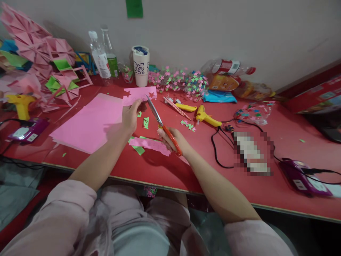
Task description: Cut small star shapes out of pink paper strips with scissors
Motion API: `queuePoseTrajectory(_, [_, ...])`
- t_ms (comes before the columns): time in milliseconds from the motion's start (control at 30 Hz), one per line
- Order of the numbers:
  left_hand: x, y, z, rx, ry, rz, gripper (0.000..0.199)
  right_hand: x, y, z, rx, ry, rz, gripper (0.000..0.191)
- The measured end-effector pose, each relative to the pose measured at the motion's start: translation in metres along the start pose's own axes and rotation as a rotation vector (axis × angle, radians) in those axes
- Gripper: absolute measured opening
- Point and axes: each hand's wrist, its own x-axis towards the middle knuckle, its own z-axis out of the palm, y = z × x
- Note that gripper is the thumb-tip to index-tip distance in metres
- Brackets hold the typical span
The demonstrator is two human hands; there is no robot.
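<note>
Currently, head view: pink strip, star-shaped gaps, far middle of table; left hand pinching its near edge. Orange-handled scissors, gripped in right hand, tip beside strip. Step, apparently: cutting stars. Next snip calls for steady paper, aligned blades.

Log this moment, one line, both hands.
left hand: holds pink paper with star-shaped cutouts; right hand: holds orange-handled scissors, tips by the paper; nearby: pink sheets, green scraps

Scissors partly hide the right hand; a pale thing is blurred; my view cuts off the red box.
</note>
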Motion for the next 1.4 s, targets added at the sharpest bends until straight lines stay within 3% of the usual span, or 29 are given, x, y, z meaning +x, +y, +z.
queuePoseTrajectory(833, [0.001, 0.0, 0.001, -0.221, -0.025, -0.037, 0.011, 0.001, 0.001, 0.004, -0.021, 0.018, -0.008, 0.047])
queuePoseTrajectory(1033, [0.007, 0.002, -0.004, -0.16, -0.032, -0.016, 0.012, 0.0, 0.0, -0.001, 0.006, -0.041, 0.025, 0.046])
queuePoseTrajectory(1400, [0.016, 0.007, -0.015, -0.03, -0.153, 0.023, 0.016, -0.001, -0.003, -0.003, 0.051, -0.111, 0.048, 0.042])
